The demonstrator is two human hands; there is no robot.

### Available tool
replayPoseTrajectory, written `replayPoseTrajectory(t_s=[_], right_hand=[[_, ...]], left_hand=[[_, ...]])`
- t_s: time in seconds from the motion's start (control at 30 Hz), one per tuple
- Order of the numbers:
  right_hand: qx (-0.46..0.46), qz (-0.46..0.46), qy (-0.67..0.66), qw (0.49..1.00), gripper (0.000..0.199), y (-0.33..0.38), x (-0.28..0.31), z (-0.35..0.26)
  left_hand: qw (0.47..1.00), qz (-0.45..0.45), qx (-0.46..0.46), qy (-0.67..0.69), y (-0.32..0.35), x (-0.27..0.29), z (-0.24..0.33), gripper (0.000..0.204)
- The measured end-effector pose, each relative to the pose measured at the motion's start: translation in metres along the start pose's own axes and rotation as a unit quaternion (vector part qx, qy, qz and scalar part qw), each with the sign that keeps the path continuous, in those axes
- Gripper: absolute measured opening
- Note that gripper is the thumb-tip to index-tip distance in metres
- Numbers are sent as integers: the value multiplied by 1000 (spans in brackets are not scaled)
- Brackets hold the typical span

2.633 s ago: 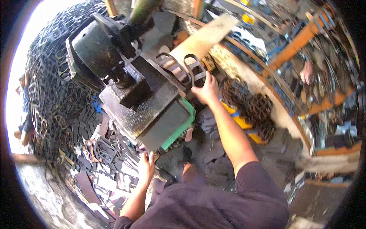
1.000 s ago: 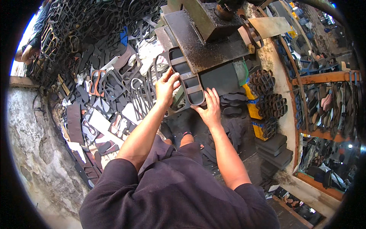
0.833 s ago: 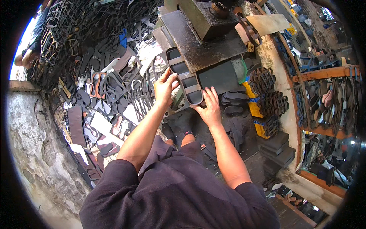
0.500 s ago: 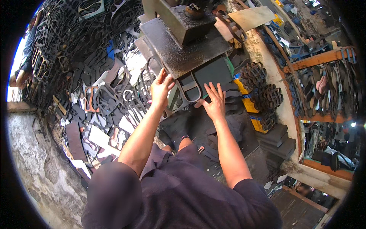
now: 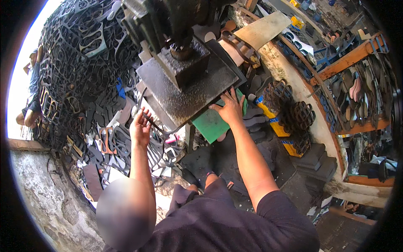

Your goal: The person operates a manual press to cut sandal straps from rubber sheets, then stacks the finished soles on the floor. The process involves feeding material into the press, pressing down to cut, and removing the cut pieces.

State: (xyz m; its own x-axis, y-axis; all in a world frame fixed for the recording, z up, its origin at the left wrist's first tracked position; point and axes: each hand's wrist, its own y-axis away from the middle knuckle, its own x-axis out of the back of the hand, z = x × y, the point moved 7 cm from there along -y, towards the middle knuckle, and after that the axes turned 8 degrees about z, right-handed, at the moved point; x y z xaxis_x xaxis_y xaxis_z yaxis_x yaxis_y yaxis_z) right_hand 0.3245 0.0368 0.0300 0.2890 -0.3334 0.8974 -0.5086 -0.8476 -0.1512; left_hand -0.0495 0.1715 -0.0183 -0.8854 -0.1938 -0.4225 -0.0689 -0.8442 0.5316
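My left hand (image 5: 140, 128) has its fingers curled round a thin, looped dark offcut frame (image 5: 156, 126), beside the left corner of a press. The press's heavy metal plate (image 5: 180, 86) covers most of the space ahead of me. From under its near edge sticks out a bright green board (image 5: 211, 122). My right hand (image 5: 231, 107) rests with fingers spread at the plate's right edge, over the green board. Its fingertips reach a dark flat sheet (image 5: 237, 75) that shows along that edge. What lies under the plate is hidden.
Tangled cut-out offcuts (image 5: 84, 54) pile up at the left, above a rough wall (image 5: 37, 185). Bundles of dark strap pieces (image 5: 289, 111) stand at the right by stacked dark slabs (image 5: 317, 161). Soles fill a wooden rack (image 5: 357, 92). Another person (image 5: 31, 92) is at the far left.
My left hand has drawn the cut-out frame away leftward from the board. The green board now shows, and my right hand has moved up onto it. The view has shifted.
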Motion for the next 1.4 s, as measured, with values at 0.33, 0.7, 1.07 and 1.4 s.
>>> replayPoseTrajectory(t_s=[0.33, 0.7, 1.07, 1.4], right_hand=[[9, -193, 32, 981, 59, -28, 79, 7], [142, 539, 303, 773, 51, -30, 548, -20], [-100, 321, 14, 942, 67, 123, 96, 94], [85, 386, 371, 841, 61, 111, 480, 1]], left_hand=[[896, 14, -433, -100, 148, -182, 132, 40], [387, -174, -856, -295, 427, -571, 141, 26], [132, -406, -687, -588, 211, -383, -174, 39], [484, -73, -419, -765, 142, -115, -90, 47]])
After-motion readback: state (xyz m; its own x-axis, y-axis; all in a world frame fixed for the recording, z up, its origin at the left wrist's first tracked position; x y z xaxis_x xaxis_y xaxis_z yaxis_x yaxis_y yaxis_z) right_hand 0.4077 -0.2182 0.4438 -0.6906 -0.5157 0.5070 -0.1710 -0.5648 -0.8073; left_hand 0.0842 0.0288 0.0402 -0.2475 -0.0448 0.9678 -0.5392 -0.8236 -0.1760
